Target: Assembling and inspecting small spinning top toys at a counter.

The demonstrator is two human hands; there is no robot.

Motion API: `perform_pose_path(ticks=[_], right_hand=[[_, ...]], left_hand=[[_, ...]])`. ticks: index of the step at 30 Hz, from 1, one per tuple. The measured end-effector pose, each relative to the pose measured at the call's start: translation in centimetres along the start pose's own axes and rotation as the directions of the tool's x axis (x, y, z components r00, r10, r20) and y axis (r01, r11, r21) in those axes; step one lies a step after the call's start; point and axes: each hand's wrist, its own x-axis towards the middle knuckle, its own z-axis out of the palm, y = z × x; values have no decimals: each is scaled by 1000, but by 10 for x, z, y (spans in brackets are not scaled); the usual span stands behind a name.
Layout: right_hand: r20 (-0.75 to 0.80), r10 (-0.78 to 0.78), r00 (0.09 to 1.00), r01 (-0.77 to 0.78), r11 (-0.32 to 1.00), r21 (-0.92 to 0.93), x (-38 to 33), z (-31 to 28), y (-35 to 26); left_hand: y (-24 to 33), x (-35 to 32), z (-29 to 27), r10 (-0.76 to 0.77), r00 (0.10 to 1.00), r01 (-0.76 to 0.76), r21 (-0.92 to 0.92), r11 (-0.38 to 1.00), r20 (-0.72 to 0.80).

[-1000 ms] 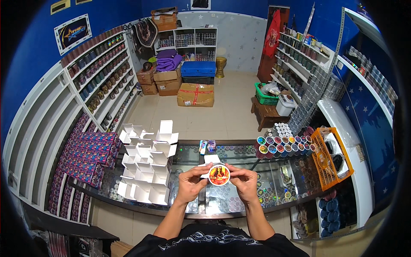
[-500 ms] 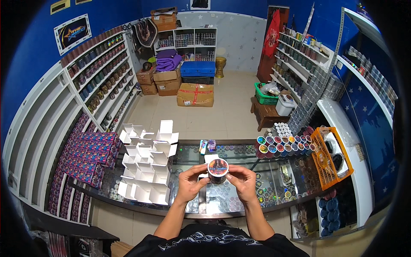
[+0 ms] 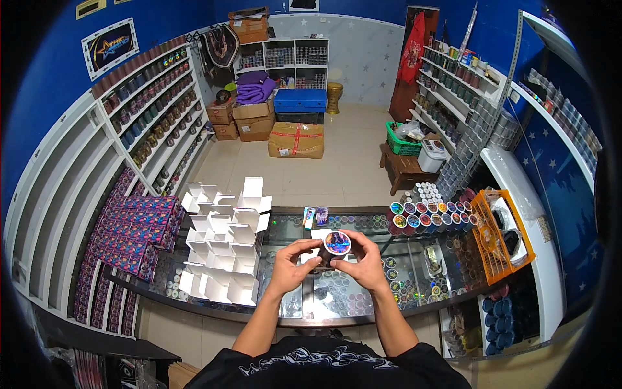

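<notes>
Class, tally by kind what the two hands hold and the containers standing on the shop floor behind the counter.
Round tin held by left hand and right hand: 1
Brown cardboard boxes: 5
Blue crate: 1
Green basket: 1
Total: 8

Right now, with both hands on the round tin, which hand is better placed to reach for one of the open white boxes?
Left. The open white boxes are stacked on the glass counter beside the left hand. The right hand is on the round tin's far side.
</notes>
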Motion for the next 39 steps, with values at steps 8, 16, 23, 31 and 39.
perform_pose_path(ticks=[8,16,23,31,39], right_hand=[[-159,106,982,-141,962,-232,22,-18,46],[-151,121,981,-148,972,-183,23,-17,101],[-124,149,981,-176,951,-253,23,-20,113],[-51,46,998,-65,880,-471,18,-10,117],[2,62,998,-49,817,-575,16,-5,108]], left_hand=[[-53,9,-16,-94,982,141,309,941,-162],[-119,15,-24,-56,994,91,451,888,-90],[-136,13,-24,-270,963,241,438,866,3],[-145,4,-25,-246,969,233,327,916,-1],[-131,-7,-30,-217,962,142,381,914,163]])
